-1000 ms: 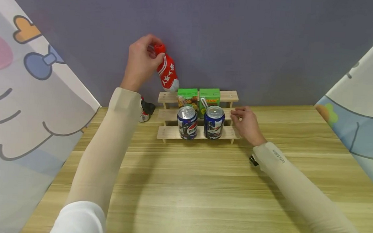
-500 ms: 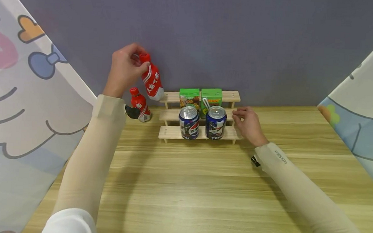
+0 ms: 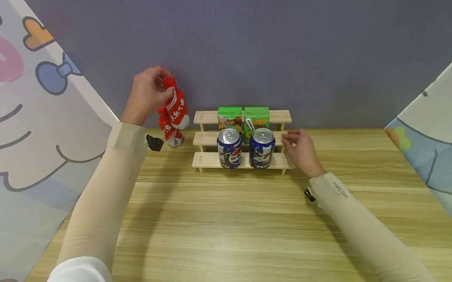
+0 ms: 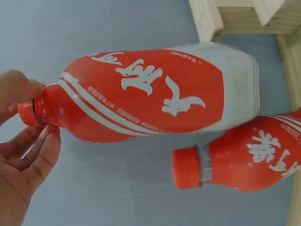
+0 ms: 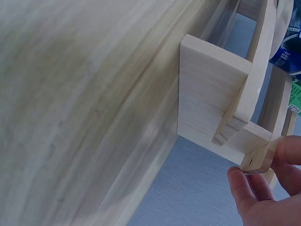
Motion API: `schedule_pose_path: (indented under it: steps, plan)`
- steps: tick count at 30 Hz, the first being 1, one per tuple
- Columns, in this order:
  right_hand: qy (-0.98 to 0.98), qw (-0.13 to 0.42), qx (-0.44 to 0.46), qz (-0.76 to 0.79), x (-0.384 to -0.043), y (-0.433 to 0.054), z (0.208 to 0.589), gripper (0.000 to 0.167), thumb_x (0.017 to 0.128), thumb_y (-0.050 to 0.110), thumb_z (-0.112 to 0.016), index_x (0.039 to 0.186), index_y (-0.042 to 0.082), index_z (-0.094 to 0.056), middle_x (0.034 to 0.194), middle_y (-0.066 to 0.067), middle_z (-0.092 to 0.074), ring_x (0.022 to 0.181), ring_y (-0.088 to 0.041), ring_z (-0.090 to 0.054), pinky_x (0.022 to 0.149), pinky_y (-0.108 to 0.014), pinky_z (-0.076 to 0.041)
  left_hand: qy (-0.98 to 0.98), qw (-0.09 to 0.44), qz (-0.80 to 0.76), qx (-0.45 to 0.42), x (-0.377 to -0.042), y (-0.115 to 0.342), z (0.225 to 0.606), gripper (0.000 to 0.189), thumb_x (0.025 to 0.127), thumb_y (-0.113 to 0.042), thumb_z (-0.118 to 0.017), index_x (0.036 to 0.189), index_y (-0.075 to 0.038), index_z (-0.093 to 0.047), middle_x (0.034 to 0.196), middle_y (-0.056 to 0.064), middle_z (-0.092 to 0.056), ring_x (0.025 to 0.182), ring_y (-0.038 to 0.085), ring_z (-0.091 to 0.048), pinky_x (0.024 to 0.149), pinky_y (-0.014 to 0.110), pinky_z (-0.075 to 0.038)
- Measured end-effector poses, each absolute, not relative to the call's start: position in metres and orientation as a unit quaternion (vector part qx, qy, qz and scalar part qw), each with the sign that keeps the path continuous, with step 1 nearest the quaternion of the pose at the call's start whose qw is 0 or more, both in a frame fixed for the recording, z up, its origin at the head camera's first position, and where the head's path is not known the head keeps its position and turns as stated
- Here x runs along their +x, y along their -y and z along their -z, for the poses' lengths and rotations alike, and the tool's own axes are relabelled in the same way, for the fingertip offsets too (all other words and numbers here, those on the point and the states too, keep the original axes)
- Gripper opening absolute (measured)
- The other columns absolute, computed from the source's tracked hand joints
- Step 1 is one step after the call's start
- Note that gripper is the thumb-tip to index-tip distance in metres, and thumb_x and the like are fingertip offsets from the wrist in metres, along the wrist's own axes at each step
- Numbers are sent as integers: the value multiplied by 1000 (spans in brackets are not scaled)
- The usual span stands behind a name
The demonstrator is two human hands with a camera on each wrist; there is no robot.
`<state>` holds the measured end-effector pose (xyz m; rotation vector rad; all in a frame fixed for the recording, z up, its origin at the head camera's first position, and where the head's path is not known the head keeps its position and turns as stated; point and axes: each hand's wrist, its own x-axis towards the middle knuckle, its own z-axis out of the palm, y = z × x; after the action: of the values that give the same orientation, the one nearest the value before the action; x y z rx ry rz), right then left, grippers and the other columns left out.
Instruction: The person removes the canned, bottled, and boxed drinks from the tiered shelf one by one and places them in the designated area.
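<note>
My left hand [image 3: 147,94] pinches the neck of a red drink bottle [image 4: 146,94] just under its cap, with the bottle tilted, its base to the right. A second red bottle [image 4: 249,160] stands on the table left of the shelf and is partly covered by the held one in the head view. My right hand [image 3: 302,151] pinches the right end of the middle board of a three-step wooden rack [image 5: 263,157]. Two blue Pepsi cans [image 3: 229,149] stand on the lowest step, and two green drink cartons [image 3: 257,115] stand behind them.
Behind the rack rises a grey-blue wall [image 3: 239,42]. Cartoon-printed panels [image 3: 37,116] flank both sides of the wood-grain table [image 3: 220,227]. Short legs hold the rack's boards in rising steps.
My left hand has moved left and down with the held bottle, from above the rack's left end to beside the standing bottle. The right hand keeps its grip on the rack.
</note>
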<state>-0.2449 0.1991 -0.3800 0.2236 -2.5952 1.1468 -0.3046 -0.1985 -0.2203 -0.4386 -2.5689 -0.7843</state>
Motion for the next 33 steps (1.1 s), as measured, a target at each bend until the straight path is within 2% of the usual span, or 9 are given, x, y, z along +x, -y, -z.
schedule_pose_path:
  steps: [5,15,27,29,33]
  plan:
    - [903,146,77,-397,-245,-200,380,24,93,1,-57,113,-12,-62,121,-26,-47,111,-41,-48,89,-48,-44,923,195,287,-165,-308,201,227,25,88,-12,-63,111,-4,-60,105,11,-57,90,24,-53,77,36,-48]
    - [905,144,76,-394,-245,-199,379,25,94,3,-57,114,-11,-62,121,-25,-47,111,-41,-47,91,-48,-43,941,138,262,-165,-313,202,245,28,89,-10,-63,116,-9,-59,108,11,-53,99,30,-50,80,43,-47]
    - [907,144,77,-387,-246,-199,381,25,94,4,-57,114,-11,-62,122,-25,-47,112,-40,-47,91,-49,-43,953,132,195,-191,-320,200,266,29,85,-6,-66,114,-7,-60,108,13,-55,97,31,-50,81,46,-45]
    - [907,144,77,-387,-247,-199,381,25,94,3,-56,114,-11,-62,122,-25,-47,111,-41,-47,91,-49,-43,954,141,179,-197,-321,200,270,28,85,-6,-67,112,-7,-61,107,13,-57,98,32,-49,88,49,-40]
    - [906,145,78,-391,-247,-199,381,25,94,3,-56,114,-11,-61,122,-25,-47,111,-41,-47,91,-48,-43,952,175,134,-214,-322,199,277,26,83,-9,-69,108,-8,-63,104,13,-61,95,32,-50,91,53,-27]
